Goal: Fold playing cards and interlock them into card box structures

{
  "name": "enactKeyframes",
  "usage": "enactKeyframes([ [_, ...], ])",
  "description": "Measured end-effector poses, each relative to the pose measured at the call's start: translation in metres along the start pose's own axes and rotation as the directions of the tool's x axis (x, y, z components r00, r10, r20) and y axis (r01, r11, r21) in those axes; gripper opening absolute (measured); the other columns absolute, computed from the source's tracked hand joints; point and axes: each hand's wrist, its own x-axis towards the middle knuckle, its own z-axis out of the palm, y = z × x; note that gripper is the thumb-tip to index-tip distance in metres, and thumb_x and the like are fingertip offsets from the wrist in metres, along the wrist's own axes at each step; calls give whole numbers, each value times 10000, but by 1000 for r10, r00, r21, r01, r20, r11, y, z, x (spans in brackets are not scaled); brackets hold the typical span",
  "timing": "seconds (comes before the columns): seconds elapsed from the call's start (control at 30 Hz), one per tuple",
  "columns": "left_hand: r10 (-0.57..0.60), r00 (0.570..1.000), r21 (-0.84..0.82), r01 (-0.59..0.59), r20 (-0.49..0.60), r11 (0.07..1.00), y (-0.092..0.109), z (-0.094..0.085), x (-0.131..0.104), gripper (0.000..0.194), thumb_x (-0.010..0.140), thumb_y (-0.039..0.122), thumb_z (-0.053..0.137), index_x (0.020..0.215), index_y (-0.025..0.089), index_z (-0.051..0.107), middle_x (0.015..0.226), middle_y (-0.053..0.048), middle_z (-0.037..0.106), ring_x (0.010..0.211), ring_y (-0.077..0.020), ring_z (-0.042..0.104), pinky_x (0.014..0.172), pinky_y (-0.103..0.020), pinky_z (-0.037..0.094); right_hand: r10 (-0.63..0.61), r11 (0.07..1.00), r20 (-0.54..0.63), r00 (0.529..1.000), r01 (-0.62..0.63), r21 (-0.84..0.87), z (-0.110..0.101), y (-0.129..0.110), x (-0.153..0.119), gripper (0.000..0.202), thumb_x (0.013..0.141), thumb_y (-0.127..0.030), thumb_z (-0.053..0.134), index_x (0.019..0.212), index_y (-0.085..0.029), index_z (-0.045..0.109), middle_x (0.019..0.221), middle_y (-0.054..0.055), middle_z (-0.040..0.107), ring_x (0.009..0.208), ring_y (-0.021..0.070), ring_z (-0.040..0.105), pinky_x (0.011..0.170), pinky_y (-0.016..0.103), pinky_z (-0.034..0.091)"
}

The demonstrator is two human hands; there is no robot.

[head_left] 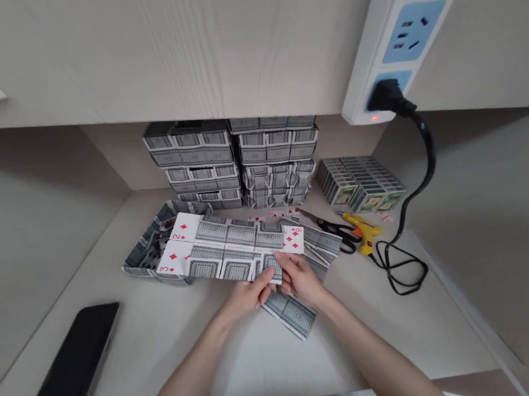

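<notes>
Between both hands, above the desk, is a flat panel of joined playing cards [230, 236], mostly grey patterned backs. At its left end the two and three of diamonds face up; an eight of diamonds [294, 239] shows at its right. My left hand [252, 292] pinches the panel's near edge. My right hand [301, 276] grips the same edge just right of it, thumb on top. Beneath the hands lies a strip of cards [291, 315], and more card strips [320, 246] are on the desk to the right.
Behind stand stacked boxes made of cards [200, 161], with an open card tray [144, 248] at left. Scissors [347, 238], a yellow glue gun [364, 232] with a black cord, and packed card decks [363, 181] are at right. A black phone [70, 372] lies left. A power strip [401, 46] hangs above.
</notes>
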Motion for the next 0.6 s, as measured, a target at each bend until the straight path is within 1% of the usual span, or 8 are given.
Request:
enactKeyframes([
  [0.1,-59,998,20,59,14,998,2,0,-2,502,714,533,502,366,176,443,330,27,375,377,-77,367,443,-237,301,-49,997,-2,999,48,-52,-1,5,-3,401,747,-464,554,502,-178,417,304,-108,293,218,39,286,251,169,188],
  [0.17,-78,997,-47,78,0,996,2,0,-1,466,700,514,523,387,172,480,317,27,378,334,-71,331,402,-241,258,-41,995,27,999,43,-91,-4,6,-5,419,771,-457,527,484,-164,447,314,-74,380,241,50,360,271,169,257],
  [0.23,-66,998,-151,63,-15,986,2,-1,1,421,677,483,554,404,168,499,320,23,402,298,-62,295,367,-246,199,-26,993,69,997,33,-112,-7,4,-7,417,777,-455,519,498,-146,504,377,-28,487,316,73,466,336,180,369],
  [0.3,-42,999,-238,38,-15,970,0,-3,2,400,662,444,575,392,162,488,324,14,418,289,-56,286,354,-247,165,-15,996,133,991,27,-88,-13,1,-9,352,754,-435,561,574,-133,572,489,5,572,428,100,550,429,209,458],
  [0.4,-28,1000,-357,27,2,934,-4,-7,4,388,655,385,582,371,157,446,305,16,389,297,-56,288,351,-236,159,-14,1000,220,975,16,-7,-24,-1,-11,255,712,-383,627,746,-131,632,643,35,633,557,134,606,536,267,522],
  [0.47,-22,999,-431,37,41,902,-6,-8,4,382,650,352,575,364,155,417,302,22,373,302,-57,297,353,-227,171,-49,998,176,983,42,44,-31,-3,-10,235,699,-356,645,797,-143,636,664,37,640,567,145,612,525,277,532],
  [0.53,-11,992,-482,69,123,873,-6,-9,3,390,656,329,554,346,157,390,288,25,348,295,-58,300,355,-224,181,-98,994,98,990,92,66,-36,-7,-9,269,676,-321,670,905,-189,620,662,13,635,534,143,607,482,276,532],
  [0.6,7,977,-512,105,211,853,-4,-10,1,414,664,304,531,314,162,359,257,28,304,276,-57,281,353,-227,174,-154,988,59,986,152,36,-38,-14,-9,462,647,-269,695,1084,-278,542,685,-21,631,517,138,601,469,279,532],
])
